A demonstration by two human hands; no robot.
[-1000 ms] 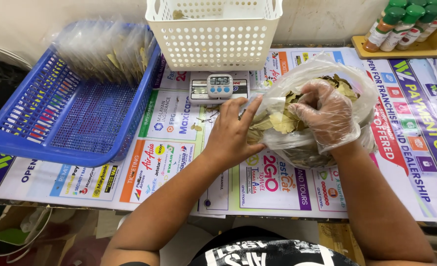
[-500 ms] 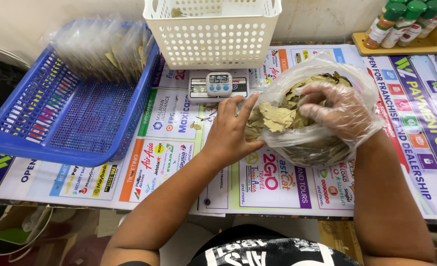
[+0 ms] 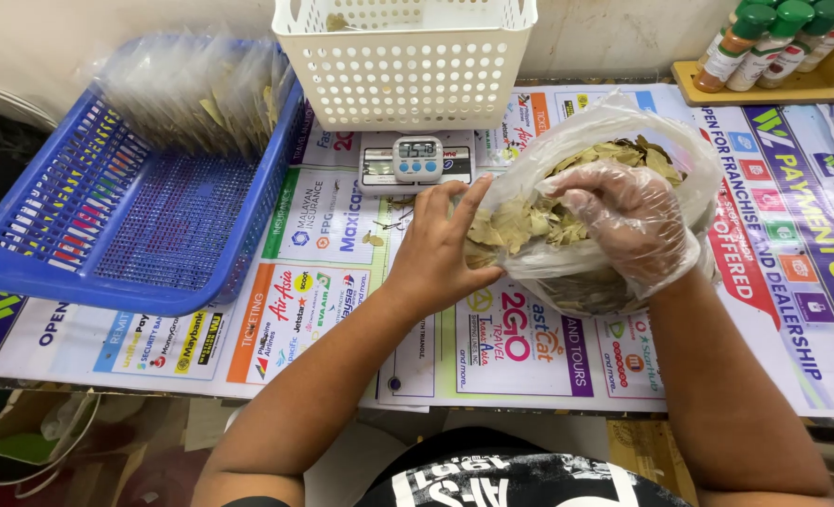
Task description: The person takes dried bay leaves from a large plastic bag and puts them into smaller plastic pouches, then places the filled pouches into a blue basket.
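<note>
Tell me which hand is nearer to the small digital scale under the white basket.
Left. The left hand grips the edge of the clear bag of dried leaves just below the digital scale. The gloved right hand is inside the bag, farther to the right.

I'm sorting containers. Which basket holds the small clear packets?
The blue basket on the left; packets stack along its back wall. The white basket looks nearly empty.

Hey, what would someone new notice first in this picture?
The clear plastic bag of dried leaves at centre right, gripped by the bare left hand while the gloved right hand reaches inside. Then the blue tray at left and the white basket behind a small digital scale.
</note>
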